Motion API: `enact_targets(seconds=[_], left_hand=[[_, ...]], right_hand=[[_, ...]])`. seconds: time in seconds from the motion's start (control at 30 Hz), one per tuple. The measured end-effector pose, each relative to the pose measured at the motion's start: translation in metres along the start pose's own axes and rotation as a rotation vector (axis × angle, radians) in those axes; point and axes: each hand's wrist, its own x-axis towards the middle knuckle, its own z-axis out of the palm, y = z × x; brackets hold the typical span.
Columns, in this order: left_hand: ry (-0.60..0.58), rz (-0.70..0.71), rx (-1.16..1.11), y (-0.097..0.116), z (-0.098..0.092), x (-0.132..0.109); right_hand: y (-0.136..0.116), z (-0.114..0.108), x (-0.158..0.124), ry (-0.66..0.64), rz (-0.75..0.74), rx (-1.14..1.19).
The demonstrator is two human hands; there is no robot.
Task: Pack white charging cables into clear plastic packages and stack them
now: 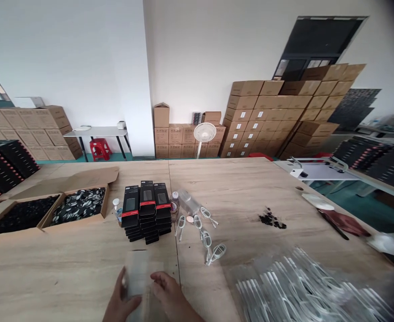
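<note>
A translucent, whitish plastic box or sleeve (138,268) stands low at the front of the table, blurred, so its exact kind is unclear. My left hand (119,299) grips its left side, thumb across the near face. On the other side, the curled fingers of my right hand (170,293) pinch at its right edge. Just beyond are stacks of black retail boxes (147,197) with red stripes. Coiled white cables (206,239) lie to the right of them, close to a clear plastic container (189,202).
Two open cartons of small black parts (79,205) sit at left. Bagged white cables (294,286) cover the front right. Loose black pieces (272,219) lie at mid-right. Small bottles (117,209) flank the box stacks. A fan (205,133) and stacked cartons (250,118) stand behind.
</note>
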Motion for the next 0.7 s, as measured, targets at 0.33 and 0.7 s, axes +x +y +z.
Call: enact_targets(seconds=[0.33,0.7], left_hand=[[-0.294,-0.008,-0.488,0.036,0.070,-0.027],[-0.050,-0.387,-0.584,0.010,0.024,-0.015]], right_hand=[[-0.023,-0.010,-0.014,0.143,0.025,0.343],[0.003,-0.137,-0.026,0.397,0.153,0.223]])
